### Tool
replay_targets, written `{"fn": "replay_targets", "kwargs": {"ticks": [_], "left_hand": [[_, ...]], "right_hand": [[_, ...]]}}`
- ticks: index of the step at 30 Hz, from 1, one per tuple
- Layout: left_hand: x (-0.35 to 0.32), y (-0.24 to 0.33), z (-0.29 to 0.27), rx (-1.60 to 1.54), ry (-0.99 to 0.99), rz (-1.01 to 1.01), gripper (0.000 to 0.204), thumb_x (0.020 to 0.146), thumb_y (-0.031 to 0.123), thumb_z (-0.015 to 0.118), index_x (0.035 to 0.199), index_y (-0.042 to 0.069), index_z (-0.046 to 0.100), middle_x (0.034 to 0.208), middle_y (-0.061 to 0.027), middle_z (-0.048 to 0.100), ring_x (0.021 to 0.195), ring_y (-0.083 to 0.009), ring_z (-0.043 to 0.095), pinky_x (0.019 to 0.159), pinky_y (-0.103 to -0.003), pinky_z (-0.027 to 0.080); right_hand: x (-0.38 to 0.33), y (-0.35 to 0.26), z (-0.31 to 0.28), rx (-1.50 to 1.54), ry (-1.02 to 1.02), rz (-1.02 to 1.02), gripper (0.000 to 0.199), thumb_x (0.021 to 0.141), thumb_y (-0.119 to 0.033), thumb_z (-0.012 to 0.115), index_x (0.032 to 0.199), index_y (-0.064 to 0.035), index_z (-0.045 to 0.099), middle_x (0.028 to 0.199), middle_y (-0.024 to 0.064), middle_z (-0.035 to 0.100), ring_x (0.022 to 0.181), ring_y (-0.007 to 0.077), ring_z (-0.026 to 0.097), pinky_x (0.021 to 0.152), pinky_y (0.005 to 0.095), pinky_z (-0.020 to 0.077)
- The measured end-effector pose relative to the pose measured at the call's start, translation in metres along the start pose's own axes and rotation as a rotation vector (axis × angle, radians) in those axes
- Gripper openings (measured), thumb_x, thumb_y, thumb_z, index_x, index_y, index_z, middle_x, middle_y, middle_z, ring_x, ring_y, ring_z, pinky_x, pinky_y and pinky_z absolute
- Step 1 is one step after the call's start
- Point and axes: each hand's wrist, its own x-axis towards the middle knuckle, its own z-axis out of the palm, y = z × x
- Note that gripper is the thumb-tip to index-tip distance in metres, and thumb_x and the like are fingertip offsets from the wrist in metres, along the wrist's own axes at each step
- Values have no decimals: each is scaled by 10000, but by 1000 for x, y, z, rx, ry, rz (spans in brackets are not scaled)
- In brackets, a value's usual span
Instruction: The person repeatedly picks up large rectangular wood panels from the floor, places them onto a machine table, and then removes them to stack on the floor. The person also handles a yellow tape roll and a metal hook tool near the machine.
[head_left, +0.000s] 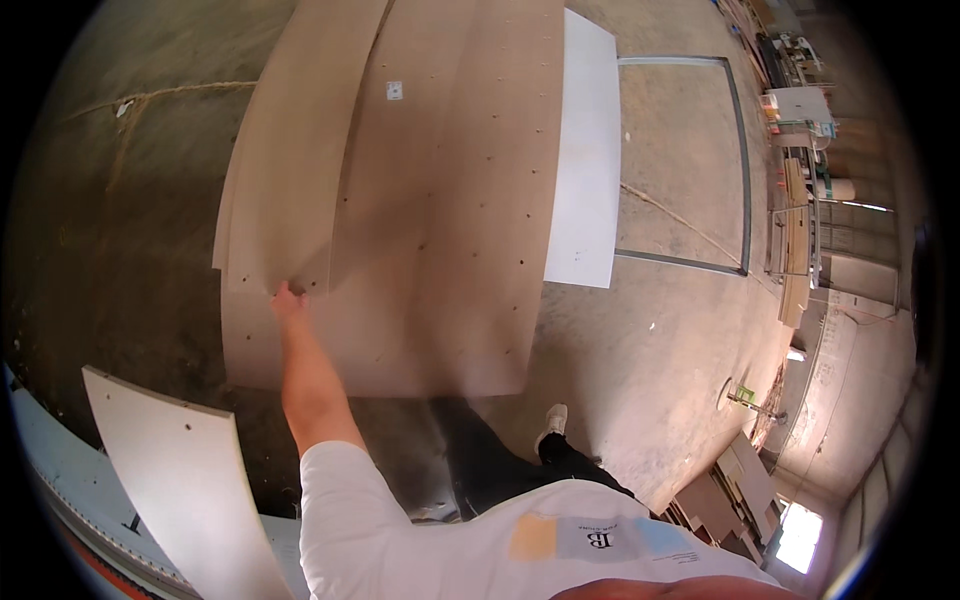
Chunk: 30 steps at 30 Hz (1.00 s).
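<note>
- Left of the big brown sheet's near edge, a pale board is jutting.
- On the sheet's left side, the narrow panel is lying; the left hand is bending its fingers at the near edge, hold unclear; the right hand's grip I can't tell.
- Concrete floor is flanking the sheet.
- Right of it, a white panel, then a grey frame, are lying.
</note>
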Motion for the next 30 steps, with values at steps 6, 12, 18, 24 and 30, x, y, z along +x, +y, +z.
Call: {"fn": "replay_targets", "kwargs": {"ticks": [6, 12, 18, 24, 30], "left_hand": [[-48, -1, 14, 5, 60, 248, 328, 911, 211, 774, 1098, -21, 635, 861, -51, 634, 659, -179, 576, 508, -331, 435], [-105, -64, 0, 137, -314, 120, 275, 926, 260, 784, 992, 22, 662, 800, -35, 633, 640, -157, 543, 524, -319, 416], [-229, -173, 6, 57, -278, 14, 350, 928, 168, 764, 1229, 77, 612, 1018, -24, 671, 793, -157, 599, 673, -306, 524], [-357, -251, -26, -22, -194, 71, 182, 887, 169, 818, 931, 95, 657, 788, -17, 656, 617, -135, 589, 462, -268, 452], [-484, -298, -112, -43, -173, 138, 285, 881, 173, 812, 1001, 29, 598, 783, -63, 630, 567, -162, 561, 439, -304, 418]], "right_hand": [[5, 1, 4, 5, -1, -5, 299, 970, -320, 583, 881, -64, 707, 817, 175, 680, 760, 309, 652, 657, 460, 499], [33, -4, -5, -9, -23, -81, 300, 972, -319, 581, 875, -66, 707, 805, 163, 681, 749, 295, 650, 649, 452, 498], [78, -9, -28, -41, -40, -201, 302, 974, -318, 578, 868, -67, 708, 793, 151, 681, 738, 281, 648, 641, 445, 498], [140, -18, -53, -68, -89, -367, 304, 976, -317, 575, 861, -69, 708, 781, 138, 682, 727, 268, 646, 634, 437, 497], [249, -52, -97, -183, -238, -674, 306, 978, -316, 572, 855, -71, 708, 769, 126, 683, 716, 254, 644, 626, 429, 496]]}}
